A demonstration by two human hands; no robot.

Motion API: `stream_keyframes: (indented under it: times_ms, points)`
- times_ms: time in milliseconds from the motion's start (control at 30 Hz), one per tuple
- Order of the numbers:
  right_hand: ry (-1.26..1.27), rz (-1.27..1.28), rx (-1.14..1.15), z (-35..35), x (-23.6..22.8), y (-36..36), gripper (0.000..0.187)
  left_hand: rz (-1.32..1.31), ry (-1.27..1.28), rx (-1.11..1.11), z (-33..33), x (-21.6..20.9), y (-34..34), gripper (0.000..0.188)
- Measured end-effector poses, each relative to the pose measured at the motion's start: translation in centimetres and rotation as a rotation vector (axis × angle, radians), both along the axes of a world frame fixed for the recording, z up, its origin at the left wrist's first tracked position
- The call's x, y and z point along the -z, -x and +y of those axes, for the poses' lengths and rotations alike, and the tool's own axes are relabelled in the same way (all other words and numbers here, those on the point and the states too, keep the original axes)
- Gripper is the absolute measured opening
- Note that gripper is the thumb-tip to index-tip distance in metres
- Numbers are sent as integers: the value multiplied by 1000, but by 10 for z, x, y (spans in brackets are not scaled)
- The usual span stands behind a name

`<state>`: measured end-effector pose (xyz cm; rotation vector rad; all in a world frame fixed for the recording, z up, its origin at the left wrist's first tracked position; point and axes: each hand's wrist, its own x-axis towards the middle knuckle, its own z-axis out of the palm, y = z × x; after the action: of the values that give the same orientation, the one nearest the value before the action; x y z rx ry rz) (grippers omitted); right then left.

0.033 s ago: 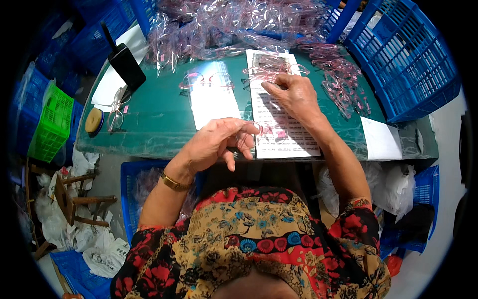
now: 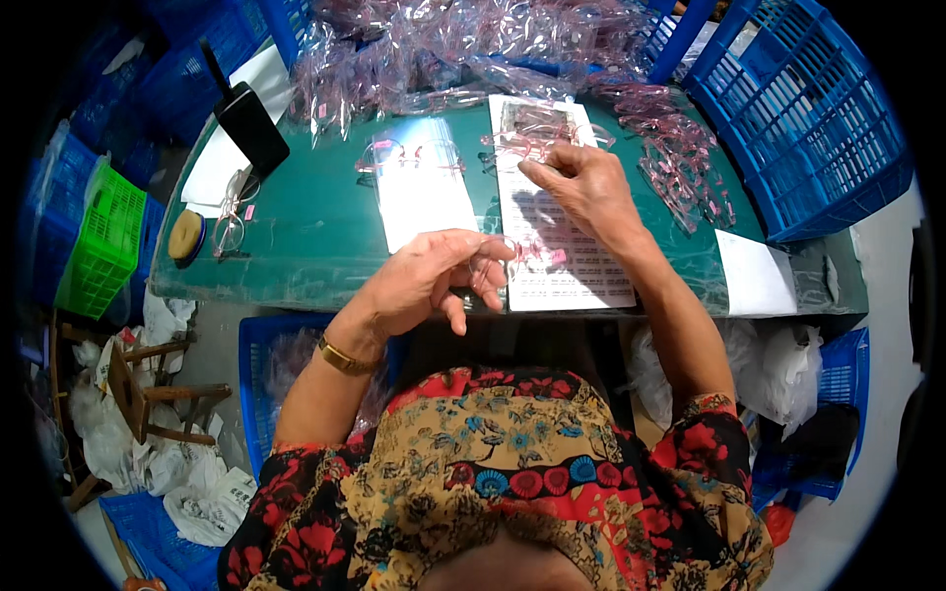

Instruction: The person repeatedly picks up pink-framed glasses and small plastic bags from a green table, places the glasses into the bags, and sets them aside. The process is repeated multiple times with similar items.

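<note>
My left hand [image 2: 434,271], a watch on its wrist, pinches a pair of clear pink eyeglasses [image 2: 532,255] by one side near the table's front edge. A pink tag shows on a lens. My right hand [image 2: 589,187] is over a printed white sheet [image 2: 567,286], thumb and forefinger pressed together. What they hold, if anything, cannot be made out. Just beyond those fingers, more pink-framed glasses [image 2: 503,143] lie across the sheet's far part. Another tagged pair [image 2: 412,158] rests on a bright white sheet [image 2: 426,212] to the left.
Glasses in clear bags [image 2: 443,49] heap up along the far edge; loose pink glasses [image 2: 680,167] pile at right. A blue basket [image 2: 808,118] stands beyond them. On the green table [image 2: 305,246], a black handheld radio [image 2: 251,128], thin-framed glasses [image 2: 230,231] and a round sponge [image 2: 185,236] lie left.
Both hands keep almost the same places and grips. The glasses in my left hand and the printed sheet have shifted very slightly.
</note>
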<state>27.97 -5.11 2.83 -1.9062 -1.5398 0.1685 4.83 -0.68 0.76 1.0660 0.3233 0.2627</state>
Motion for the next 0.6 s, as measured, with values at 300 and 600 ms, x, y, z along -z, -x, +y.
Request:
stream_keyframes:
  times_ms: [300, 600]
  points:
    - [108, 220, -249, -74, -18, 54, 30, -5, 22, 24, -1, 2, 1, 41]
    - [112, 178, -177, -76, -6, 52, 31, 5, -14, -2, -1, 2, 1, 44]
